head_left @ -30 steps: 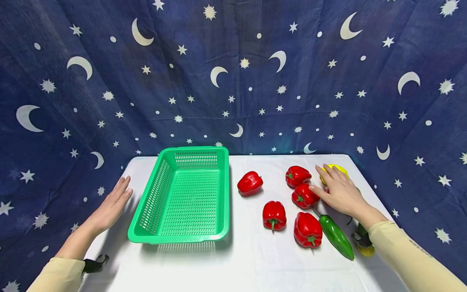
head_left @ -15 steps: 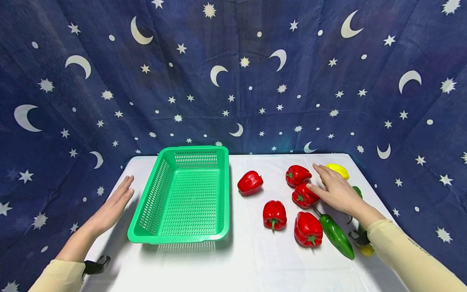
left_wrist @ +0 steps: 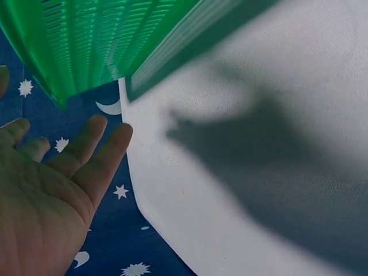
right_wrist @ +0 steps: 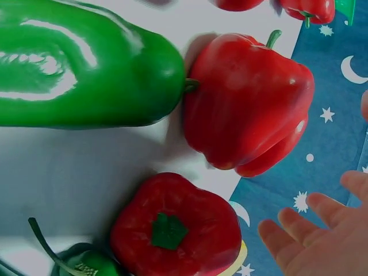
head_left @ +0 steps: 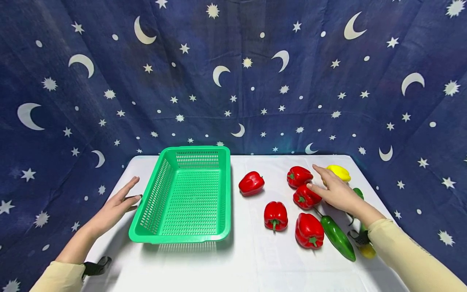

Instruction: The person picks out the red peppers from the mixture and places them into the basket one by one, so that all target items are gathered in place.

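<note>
My left hand [head_left: 114, 209] is held beside the left wall of a green plastic basket [head_left: 180, 237], fingers spread and holding nothing. In the left wrist view, its palm and fingers [left_wrist: 83, 146] face the basket's underside and wall. My right hand [head_left: 339, 194] hovers over the pepper group, fingers extended, with its thumb tip by a red bell pepper [head_left: 305, 196]. Another red bell pepper [head_left: 299, 177] lies just behind that one. A yellow pepper [head_left: 339, 173] sits beyond the right hand. From the right wrist, a long green pepper [right_wrist: 98, 69] and red peppers show below the hand.
Other red bell peppers stand between basket and right hand, one [head_left: 251, 183] at the back, one [head_left: 275, 216] in the middle, one [head_left: 309, 231] in front. A yellow item [head_left: 367, 250] is partly under the right wrist. A star-patterned curtain [head_left: 233, 81] hangs behind the white table [head_left: 233, 269].
The left hand has moved a little right toward the basket and its fingers have spread. The right hand has shifted slightly left, uncovering more of the yellow pepper and a green one behind.
</note>
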The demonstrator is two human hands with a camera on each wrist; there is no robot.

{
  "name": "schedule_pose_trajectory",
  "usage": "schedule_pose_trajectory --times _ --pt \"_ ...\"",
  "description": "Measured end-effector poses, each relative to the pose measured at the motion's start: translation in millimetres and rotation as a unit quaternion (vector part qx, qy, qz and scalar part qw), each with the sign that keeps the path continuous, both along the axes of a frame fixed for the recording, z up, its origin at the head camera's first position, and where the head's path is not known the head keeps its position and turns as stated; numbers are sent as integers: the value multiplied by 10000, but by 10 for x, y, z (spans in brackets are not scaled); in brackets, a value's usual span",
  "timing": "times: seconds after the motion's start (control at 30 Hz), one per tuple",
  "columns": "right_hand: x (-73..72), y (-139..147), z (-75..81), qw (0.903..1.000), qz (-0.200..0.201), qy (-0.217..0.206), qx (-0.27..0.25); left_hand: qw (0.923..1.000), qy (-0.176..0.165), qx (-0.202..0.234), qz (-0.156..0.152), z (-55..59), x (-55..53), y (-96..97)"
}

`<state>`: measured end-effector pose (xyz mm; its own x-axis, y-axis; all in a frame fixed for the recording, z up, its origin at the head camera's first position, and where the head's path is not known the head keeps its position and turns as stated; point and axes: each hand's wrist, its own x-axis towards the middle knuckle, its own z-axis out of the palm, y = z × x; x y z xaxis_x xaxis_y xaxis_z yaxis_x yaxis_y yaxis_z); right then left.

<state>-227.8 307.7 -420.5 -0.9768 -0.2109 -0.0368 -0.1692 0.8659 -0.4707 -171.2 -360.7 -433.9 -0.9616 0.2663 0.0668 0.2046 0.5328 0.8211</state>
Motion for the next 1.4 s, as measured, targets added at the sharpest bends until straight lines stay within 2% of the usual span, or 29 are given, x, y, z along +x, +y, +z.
schedule_pose_trajectory --times 0.23,0.6,0.97,1.13,1.4 --pt "-54 -22 30 9996 17 -153 -223 9992 2 381 -148 -53 43 14" --pt "-181 -105 131 9974 45 -538 -471 9987 -98 464 -192 -144 109 33" --pt "-337 -115 115 9949 -134 -943 -342 9983 -54 548 -196 -141 121 46" --pt "-402 -148 95 9938 -123 -1044 -370 9974 -268 655 -152 -170 123 53" --pt "-496 -176 91 9872 -252 -1521 -398 9921 -778 982 -65 -232 139 96"
